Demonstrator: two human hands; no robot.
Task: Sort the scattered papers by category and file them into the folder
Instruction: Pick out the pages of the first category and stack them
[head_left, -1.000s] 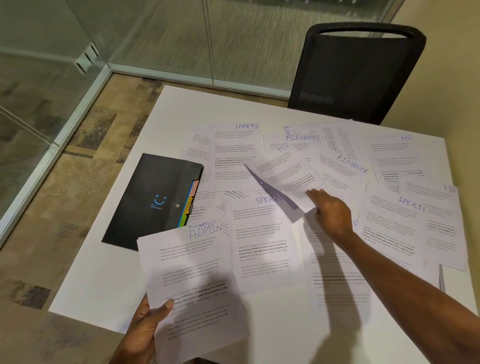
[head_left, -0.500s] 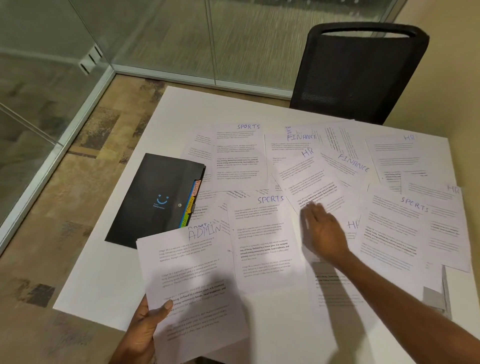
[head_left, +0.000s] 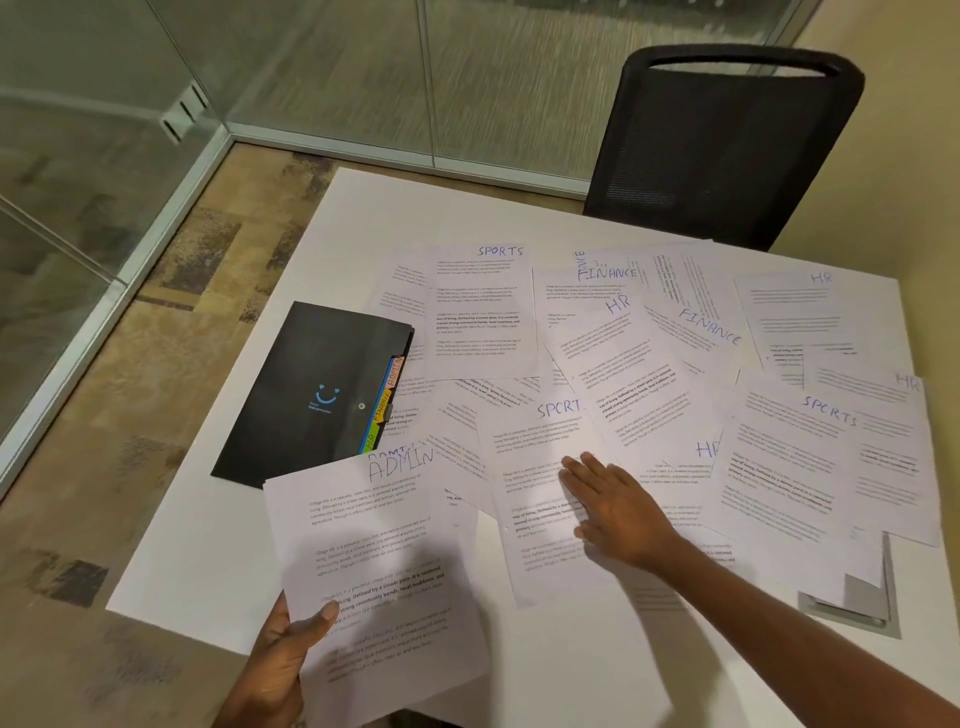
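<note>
My left hand (head_left: 283, 660) grips a small stack of ADMIN sheets (head_left: 363, 561) at its lower left edge, thumb on top, held above the table's near edge. My right hand (head_left: 618, 506) lies flat with straight fingers on a SPORTS sheet (head_left: 535, 467) in the middle of the table. Several more labelled sheets lie scattered: SPORTS (head_left: 483, 312), FINANCE (head_left: 711, 332), HR (head_left: 623, 364) and a second SPORTS sheet (head_left: 789, 467) at the right. A black folder (head_left: 306, 389) with coloured index tabs lies shut at the left.
The white table (head_left: 223, 571) has a grey cable hatch (head_left: 862, 608) at its right near corner, partly under paper. A black mesh chair (head_left: 727, 140) stands at the far side. Glass walls run along the left and back; a beige wall is close on the right.
My right hand let go of the lifted HR sheet, which now lies flat, and moved left and toward me onto the middle SPORTS sheet. My left hand still holds the ADMIN stack.
</note>
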